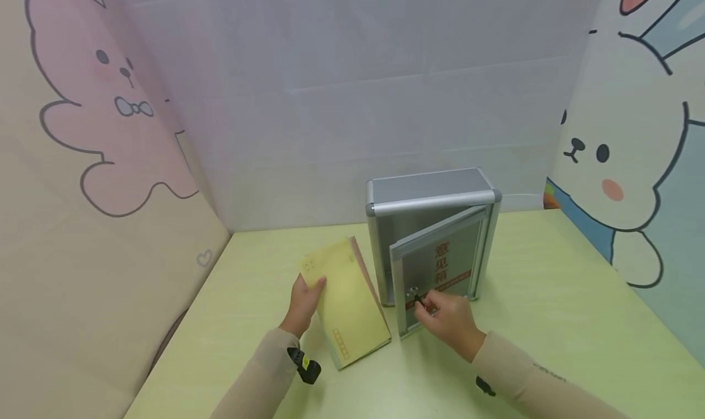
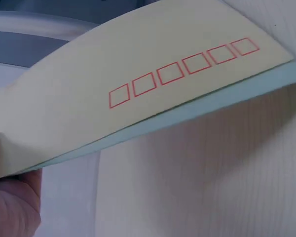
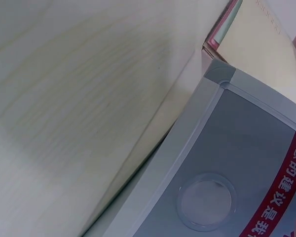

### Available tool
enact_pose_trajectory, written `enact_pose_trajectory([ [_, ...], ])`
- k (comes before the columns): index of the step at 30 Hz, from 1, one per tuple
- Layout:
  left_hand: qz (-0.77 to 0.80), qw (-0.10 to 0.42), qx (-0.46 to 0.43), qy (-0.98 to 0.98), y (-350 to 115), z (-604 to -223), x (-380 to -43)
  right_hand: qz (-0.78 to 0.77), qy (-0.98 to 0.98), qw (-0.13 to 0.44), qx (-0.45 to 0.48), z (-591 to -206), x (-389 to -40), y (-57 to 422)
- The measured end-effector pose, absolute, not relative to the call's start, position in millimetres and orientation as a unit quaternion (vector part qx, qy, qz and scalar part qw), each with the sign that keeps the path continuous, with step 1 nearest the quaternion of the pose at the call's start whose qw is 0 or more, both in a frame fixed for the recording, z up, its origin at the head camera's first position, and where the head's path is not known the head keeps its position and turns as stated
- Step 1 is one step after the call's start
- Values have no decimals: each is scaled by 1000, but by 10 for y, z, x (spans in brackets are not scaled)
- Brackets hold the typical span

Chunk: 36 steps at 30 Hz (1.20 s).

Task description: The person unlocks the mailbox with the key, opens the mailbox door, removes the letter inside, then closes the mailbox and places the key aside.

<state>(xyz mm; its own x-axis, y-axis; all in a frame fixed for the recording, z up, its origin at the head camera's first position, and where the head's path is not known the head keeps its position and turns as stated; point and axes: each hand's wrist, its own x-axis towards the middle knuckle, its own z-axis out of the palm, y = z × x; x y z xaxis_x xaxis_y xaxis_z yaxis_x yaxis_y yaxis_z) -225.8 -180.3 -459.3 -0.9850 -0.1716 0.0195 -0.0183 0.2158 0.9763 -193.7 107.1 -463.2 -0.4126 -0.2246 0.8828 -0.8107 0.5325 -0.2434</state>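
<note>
Beige sleeves [image 1: 256, 370], two, lay nearest the camera. Left hand [image 1: 303, 307]: thumb and fingers clamped on stacked envelopes [image 1: 348, 303], held tilted beside the silver box [image 1: 429, 189]. Right hand [image 1: 453, 323]: fingers pinched a small dark key [image 1: 420, 299] at the lock [image 1: 410, 293]; box door [image 1: 421, 269] stood ajar.

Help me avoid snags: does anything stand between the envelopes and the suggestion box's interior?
Partly: the ajar door angles across the front of the suggestion box, the right hand at its lock. Nothing visible blocks the gap facing the envelopes.
</note>
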Motion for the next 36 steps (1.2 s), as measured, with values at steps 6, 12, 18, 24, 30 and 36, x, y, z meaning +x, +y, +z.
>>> enact_pose_trajectory([
  [6, -585, 50, 137, -798, -1828, -4695, -2332, 343, -764, 428, 339, -4630, -1941, 1068],
  [12, -607, 10, 165, -777, -1886, -4738, -2374, 341, -766, 428, 337, -4635, -1941, 1071],
  [18, -641, -43, 187, -743, -1947, -4784, -2396, 344, -767, 423, 338, -4636, -1935, 1074],
  [24, -645, -79, 186, -737, -1986, -4836, -2409, 340, -766, 427, 340, -4631, -1943, 1071],
  [30, -640, -93, 204, -735, -2009, -4858, -2414, 340, -767, 421, 344, -4627, -1941, 1075],
  [36, -638, -100, 218, -732, -2008, -4869, -2404, 339, -774, 413, 341, -4623, -1936, 1082],
])
